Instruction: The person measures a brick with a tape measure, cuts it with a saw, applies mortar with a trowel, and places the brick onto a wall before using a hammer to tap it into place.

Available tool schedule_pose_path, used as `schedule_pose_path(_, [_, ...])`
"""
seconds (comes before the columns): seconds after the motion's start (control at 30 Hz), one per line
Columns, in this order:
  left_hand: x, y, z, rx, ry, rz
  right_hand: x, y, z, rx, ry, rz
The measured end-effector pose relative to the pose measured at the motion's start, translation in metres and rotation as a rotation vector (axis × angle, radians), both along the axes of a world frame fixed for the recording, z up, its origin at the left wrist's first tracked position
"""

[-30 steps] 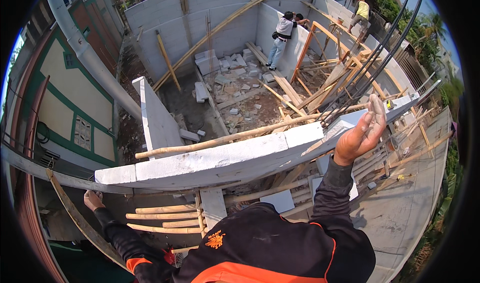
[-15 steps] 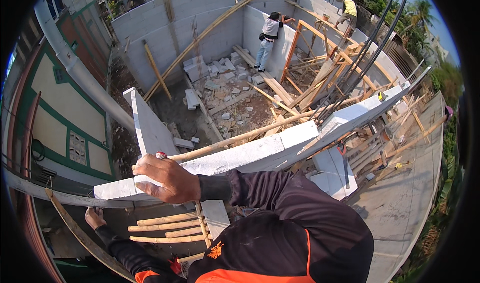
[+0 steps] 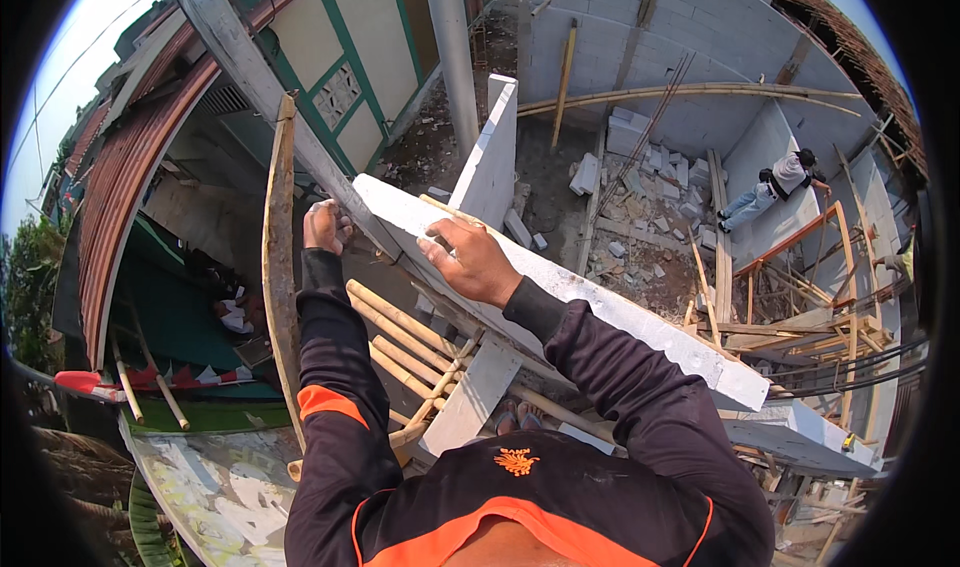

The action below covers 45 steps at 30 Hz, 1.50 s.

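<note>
A wall of white lightweight blocks (image 3: 590, 292) runs slantwise in front of me, its top surface facing up. My right hand (image 3: 472, 259) is at this top near the left end, fingers bent and thumb close to them. Whatever they pinch is hidden. Left of the wall's end, my left hand (image 3: 327, 227) is curled closed beside a long grey beam (image 3: 245, 62). What lies inside its fingers does not show. A curved wooden plank (image 3: 281, 257) stands just left of that hand.
Several bamboo poles (image 3: 400, 342) and a pale board (image 3: 470, 392) lie below me, near my feet (image 3: 520, 415). A cross wall (image 3: 490, 157) joins beyond. Broken blocks (image 3: 655, 207) litter the ground, where a person (image 3: 775, 189) stands. A tape measure (image 3: 849, 442) sits at right.
My view has swung left, so the scene sits further right. My right hand has shifted from the block's end to its top a little further along. My left hand has risen beside the beam.
</note>
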<state>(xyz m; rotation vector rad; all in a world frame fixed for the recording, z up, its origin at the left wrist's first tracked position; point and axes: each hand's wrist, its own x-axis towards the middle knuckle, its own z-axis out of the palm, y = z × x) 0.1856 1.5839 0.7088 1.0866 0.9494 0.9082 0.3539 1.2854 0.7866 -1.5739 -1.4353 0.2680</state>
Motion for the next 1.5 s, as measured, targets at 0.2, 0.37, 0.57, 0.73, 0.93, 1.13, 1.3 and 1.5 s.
schedule_pose_path(0.2, [0.011, -0.011, 0.01, 0.01, 0.017, -0.015, 0.003, 0.035, 0.0, -0.094, 0.072, 0.003])
schedule_pose_path(0.37, [0.024, -0.026, 0.003, 0.047, -0.074, 0.196, 0.006, 0.071, -0.012, -0.176, 0.04, -0.011])
schedule_pose_path(0.57, [0.013, -0.02, 0.008, 0.07, 0.016, 0.05, 0.017, 0.148, -0.043, -0.148, 0.068, 0.023])
schedule_pose_path(0.73, [0.009, -0.022, 0.011, 0.045, 0.008, 0.043, 0.019, 0.235, -0.056, -0.168, 0.548, 0.115])
schedule_pose_path(0.93, [0.006, -0.027, 0.013, 0.066, -0.012, 0.017, 0.021, 0.286, -0.057, -0.485, 0.291, 0.347])
schedule_pose_path(1.13, [0.009, -0.024, 0.015, 0.033, -0.019, 0.059, 0.026, 0.295, -0.037, -0.633, 0.38, 0.317])
schedule_pose_path(1.3, [0.008, -0.025, 0.015, 0.01, -0.016, 0.041, 0.024, 0.292, -0.041, -0.411, 0.471, 0.292])
schedule_pose_path(1.5, [0.015, -0.026, 0.008, 0.069, -0.001, 0.106, 0.022, 0.284, -0.041, -0.102, 0.359, 0.275])
